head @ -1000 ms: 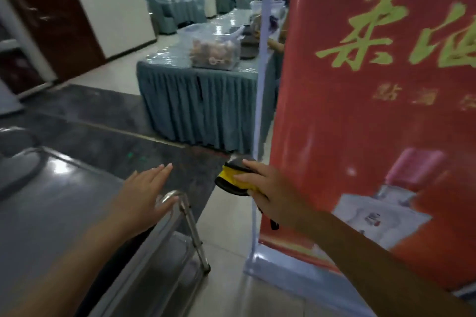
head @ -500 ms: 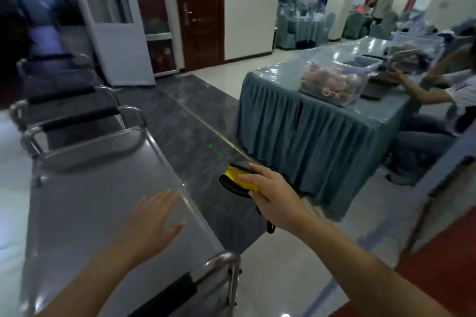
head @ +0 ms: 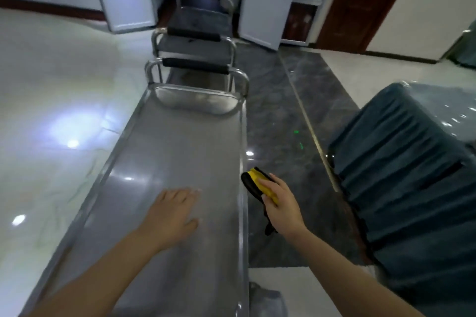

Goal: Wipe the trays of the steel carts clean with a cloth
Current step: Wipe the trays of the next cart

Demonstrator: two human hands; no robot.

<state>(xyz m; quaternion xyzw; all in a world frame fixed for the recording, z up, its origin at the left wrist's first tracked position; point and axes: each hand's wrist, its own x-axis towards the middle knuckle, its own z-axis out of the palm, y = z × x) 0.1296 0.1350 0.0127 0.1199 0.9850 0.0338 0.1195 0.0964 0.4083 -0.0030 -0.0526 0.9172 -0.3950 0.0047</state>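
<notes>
A long steel cart tray runs away from me in the middle of the view. My left hand rests flat on its near part, fingers spread, holding nothing. My right hand hovers just past the tray's right rim, shut on a yellow and black cloth, with a black strap hanging below the wrist. Two more steel carts with black-padded handles stand in a row behind the first.
A table with a pleated teal skirt stands close on the right. Dark marble floor strip lies between cart and table. White double doors and a brown door are at the back. Glossy white floor spreads left.
My view has swung left, from a red banner to the line of carts. My left hand now lies on the tray; my right hand still grips the cloth beside the rim.
</notes>
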